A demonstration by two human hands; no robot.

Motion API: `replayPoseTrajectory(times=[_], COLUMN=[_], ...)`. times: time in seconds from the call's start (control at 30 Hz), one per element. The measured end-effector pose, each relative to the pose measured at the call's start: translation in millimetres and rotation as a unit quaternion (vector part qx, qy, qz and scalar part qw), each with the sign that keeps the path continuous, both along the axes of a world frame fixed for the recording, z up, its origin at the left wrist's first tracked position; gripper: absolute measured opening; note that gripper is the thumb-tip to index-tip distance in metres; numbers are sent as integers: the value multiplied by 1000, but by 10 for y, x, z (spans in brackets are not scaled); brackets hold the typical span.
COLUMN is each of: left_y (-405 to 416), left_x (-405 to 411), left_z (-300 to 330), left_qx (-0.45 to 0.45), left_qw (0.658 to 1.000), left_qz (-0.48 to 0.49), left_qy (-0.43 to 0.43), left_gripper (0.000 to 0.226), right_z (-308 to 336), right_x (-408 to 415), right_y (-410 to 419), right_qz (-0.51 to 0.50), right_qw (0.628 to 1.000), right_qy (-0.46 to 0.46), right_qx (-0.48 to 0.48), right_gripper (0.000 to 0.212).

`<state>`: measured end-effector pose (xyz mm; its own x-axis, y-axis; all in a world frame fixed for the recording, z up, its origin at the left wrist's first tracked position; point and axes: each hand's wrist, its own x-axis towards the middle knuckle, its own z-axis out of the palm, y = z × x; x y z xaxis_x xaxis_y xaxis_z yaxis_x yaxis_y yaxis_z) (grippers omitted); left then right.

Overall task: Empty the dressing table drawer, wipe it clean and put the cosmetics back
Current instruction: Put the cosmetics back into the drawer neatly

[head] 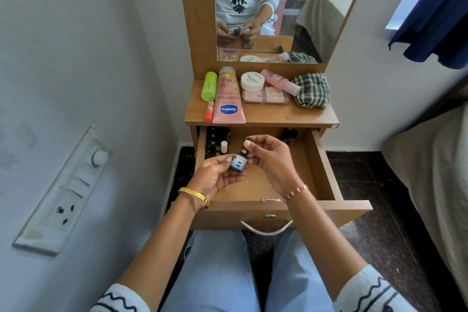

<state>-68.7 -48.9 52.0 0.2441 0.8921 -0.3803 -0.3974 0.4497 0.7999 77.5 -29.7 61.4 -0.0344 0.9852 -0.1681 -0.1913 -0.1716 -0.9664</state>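
The wooden drawer (319,167) of the dressing table stands pulled out in front of me. Over it I hold a small dark blue dropper bottle (238,162). My left hand (215,178) grips the bottle's body from below. My right hand (272,159) pinches its gold-ringed cap at the top. At the drawer's back left stand several dark small bottles (215,142) and a white-capped one (223,147); another dark bottle (288,134) sits at the back right. The tabletop (273,114) carries a pink Vaseline tube (228,99), a green tube (209,85), an orange stick (209,112), a white jar (252,81), a pink bottle (279,81), a palette (266,96) and a checked cloth (312,90).
A mirror (291,7) rises behind the tabletop. A switchboard (65,192) is on the wall at the left. A bed (435,159) lies at the right, a blue curtain (435,15) above it. My knees are under the drawer's handle (267,228).
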Motion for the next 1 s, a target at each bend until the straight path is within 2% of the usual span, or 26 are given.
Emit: replayPoseTrajectory(times=[0.27, 0.47, 0.53, 0.67, 0.73, 0.83, 1.0], left_y=[-12, -18, -17, 34, 62, 87, 141], left_x=[8, 18, 26, -35, -125, -290, -403], left_z=[4, -10, -23, -95, -121, -143, -182], left_qx=[-1, -1, 10, 42, 49, 56, 52], left_qw=[1000, 999, 997, 974, 956, 933, 907], left_qz=[5, 28, 45, 125, 177, 237, 296], left_qy=[14, 32, 62, 185, 230, 265, 294], left_gripper=[21, 20, 22, 25, 24, 22, 23], right_z=[-18, -2, -9, -75, -125, -207, -344], right_x=[-35, -16, -24, -73, -113, -208, -475], right_y=[6, 7, 10, 21, 33, 63, 131], right_qz=[-25, 25, 28, -14, -10, 48, 121], right_qw=[1000, 999, 998, 997, 994, 982, 931], right_qy=[-4, -41, -53, -73, -100, -172, -343], right_qx=[-19, -21, -20, -37, -48, -59, -28], right_gripper=[13, 14, 12, 11, 12, 15, 20])
